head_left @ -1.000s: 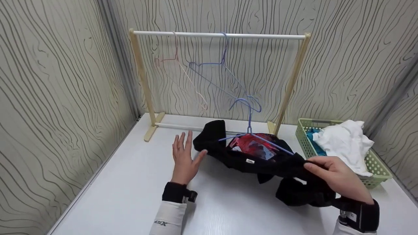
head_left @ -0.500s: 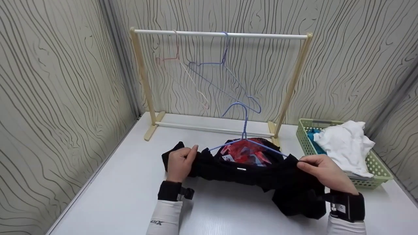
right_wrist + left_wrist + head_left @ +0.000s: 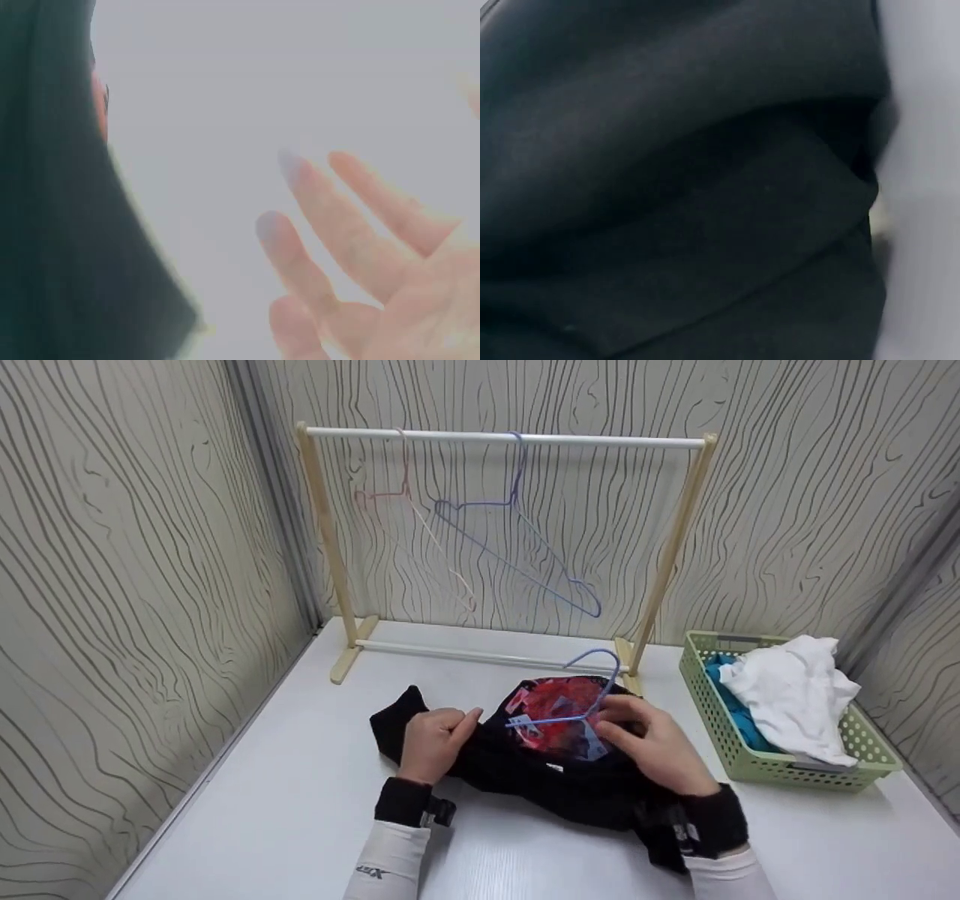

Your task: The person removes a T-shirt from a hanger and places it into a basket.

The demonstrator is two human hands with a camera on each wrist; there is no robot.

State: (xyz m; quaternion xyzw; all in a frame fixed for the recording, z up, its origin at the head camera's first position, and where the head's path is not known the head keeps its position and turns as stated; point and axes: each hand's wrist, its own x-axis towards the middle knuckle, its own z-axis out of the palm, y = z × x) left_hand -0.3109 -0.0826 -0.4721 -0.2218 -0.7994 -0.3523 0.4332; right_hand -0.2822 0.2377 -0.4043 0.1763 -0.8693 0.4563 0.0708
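Note:
A black shirt (image 3: 570, 802) lies across the table, its neck opening showing a red patterned inside and a small white label. My left hand (image 3: 436, 742) grips it by the shoulder, thumb on top; in the left wrist view, dark shirt cloth (image 3: 705, 195) fills most of the picture. A blue hanger (image 3: 547, 721) leans at the neck opening, hook up and tilted. Its right arm is hidden. My right hand (image 3: 660, 742) is at the hanger's neck, with thumb and fingers apart. The right wrist view shows spread fingers (image 3: 352, 232) with nothing between them.
Behind the shirt stands a wooden rack with a white top rail (image 3: 450, 433). A pink hanger (image 3: 405, 495) and another blue hanger (image 3: 517, 562) hang on it. At right, a green basket (image 3: 795, 772) holds white cloth (image 3: 787, 690) and teal cloth (image 3: 739, 727).
My left hand came onto the shirt and gripped its shoulder. My right hand let go of the other shoulder and moved left to the hanger, whose hook has dropped and shifted right.

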